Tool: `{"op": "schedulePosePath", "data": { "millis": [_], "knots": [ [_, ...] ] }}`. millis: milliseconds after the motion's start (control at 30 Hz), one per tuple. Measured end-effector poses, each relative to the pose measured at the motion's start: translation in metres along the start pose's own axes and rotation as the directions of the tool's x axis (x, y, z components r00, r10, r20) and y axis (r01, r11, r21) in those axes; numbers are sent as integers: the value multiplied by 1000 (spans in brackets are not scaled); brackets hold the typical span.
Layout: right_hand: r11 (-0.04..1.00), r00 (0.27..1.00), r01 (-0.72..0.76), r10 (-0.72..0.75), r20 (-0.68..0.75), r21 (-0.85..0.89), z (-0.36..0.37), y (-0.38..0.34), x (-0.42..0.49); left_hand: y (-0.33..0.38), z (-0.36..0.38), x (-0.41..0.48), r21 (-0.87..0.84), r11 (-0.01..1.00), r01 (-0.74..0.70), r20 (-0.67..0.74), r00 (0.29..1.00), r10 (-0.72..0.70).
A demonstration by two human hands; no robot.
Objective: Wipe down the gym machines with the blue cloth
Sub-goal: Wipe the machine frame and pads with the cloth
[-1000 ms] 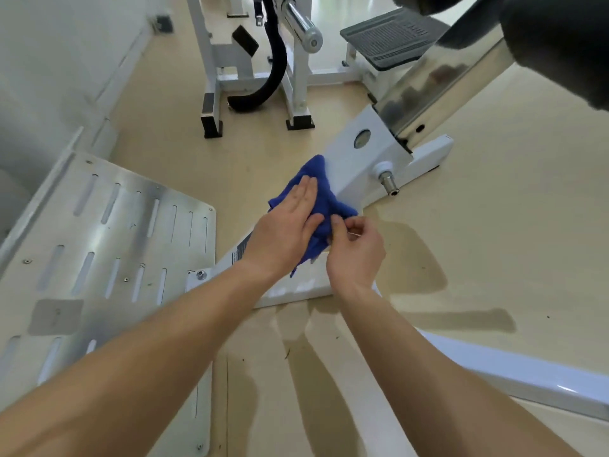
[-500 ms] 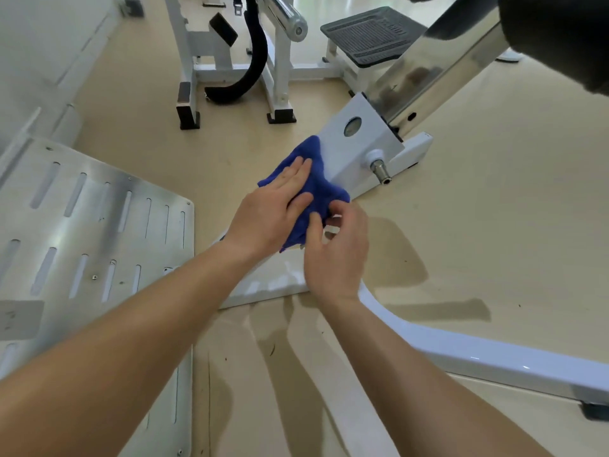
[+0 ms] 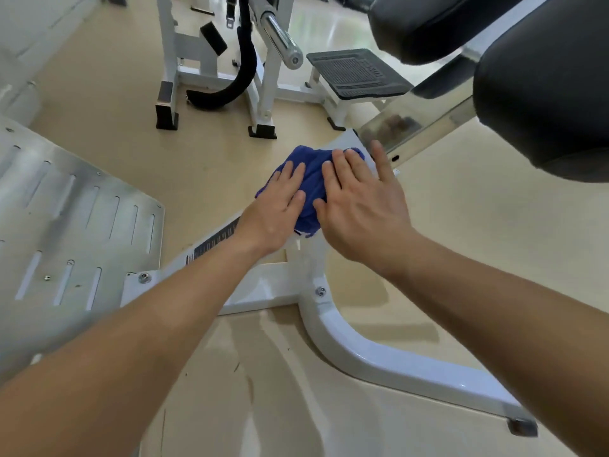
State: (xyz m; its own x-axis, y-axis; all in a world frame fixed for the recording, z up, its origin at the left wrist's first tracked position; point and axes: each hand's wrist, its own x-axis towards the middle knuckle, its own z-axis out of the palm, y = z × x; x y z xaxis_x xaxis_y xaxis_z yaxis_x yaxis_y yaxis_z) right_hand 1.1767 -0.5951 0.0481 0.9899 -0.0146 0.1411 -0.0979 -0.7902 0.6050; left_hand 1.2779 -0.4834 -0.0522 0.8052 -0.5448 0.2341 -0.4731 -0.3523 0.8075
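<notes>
Floor: beige and glossy; it carries the machines.
Footplate: slotted metal, tilted, bolted to the frame's near left end, where feet would push.
Pads: black upholstery overhead on the right, well apart from both hands.
Frame: a white tube curving along the floor and rising to a sloped bracket, where a chrome rail joins it. This is the part being wiped.
Far machine: white posts with a chrome bar, beyond the cloth and untouched by either hand.
Right hand: released and flat, fingers straight, gripping nothing. The inner fingers press on the cloth and the outer ones spread onto the bracket, probably to push the cloth up the slope.
Left hand: also flat and unclenched, palm down on the cloth's left side, likely to pin it against the metal.
Cloth: blue and bunched, lying on the bracket under both hands, just below the rail.
Progress: my guess is an early stage, as only this joint is under the cloth.
Containers: none in view.
</notes>
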Motion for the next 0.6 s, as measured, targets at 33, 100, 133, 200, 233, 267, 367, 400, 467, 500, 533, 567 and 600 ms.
{"op": "schedulePosePath", "data": {
  "millis": [33,100,133,200,233,267,367,400,467,500,533,567,600],
  "knots": [
    [999,1000,-5,6,11,-44,-4,8,5,12,3,8,-2,1000,-6,16,1000,6],
    [994,999,-42,45,26,-103,-13,27,13,40,5,26,-31,998,-50,33,998,51],
    [992,997,-64,68,31,-111,-16,36,16,51,5,32,-48,997,-68,32,997,70],
    [992,996,-86,89,23,-97,-15,47,17,56,7,37,-67,994,-85,25,996,87],
    [993,996,-84,85,7,-79,-11,47,16,51,8,34,-72,994,-82,22,996,84],
    [995,997,-81,81,-18,-51,-8,43,14,42,8,28,-70,994,-82,17,996,84],
    [1000,999,19,-18,-36,22,1,17,9,8,7,1,-39,997,-65,3,998,66],
    [997,997,70,-69,-27,25,2,9,9,-1,5,-6,-32,998,-47,11,999,48],
    [994,993,114,-114,-21,3,1,7,12,-4,2,-8,-12,1000,-17,44,999,18],
    [995,994,102,-103,-30,-16,0,12,16,1,2,-2,-7,1000,-13,60,998,13],
    [996,996,83,-84,-37,-30,0,19,22,9,2,5,-4,1000,-16,71,997,17],
    [997,997,65,-67,-38,-39,-1,27,28,17,1,14,-2,1000,-23,74,997,24],
    [998,998,52,-54,-30,-41,-2,34,34,25,0,21,-2,1000,-23,72,997,23]
  ]
}}
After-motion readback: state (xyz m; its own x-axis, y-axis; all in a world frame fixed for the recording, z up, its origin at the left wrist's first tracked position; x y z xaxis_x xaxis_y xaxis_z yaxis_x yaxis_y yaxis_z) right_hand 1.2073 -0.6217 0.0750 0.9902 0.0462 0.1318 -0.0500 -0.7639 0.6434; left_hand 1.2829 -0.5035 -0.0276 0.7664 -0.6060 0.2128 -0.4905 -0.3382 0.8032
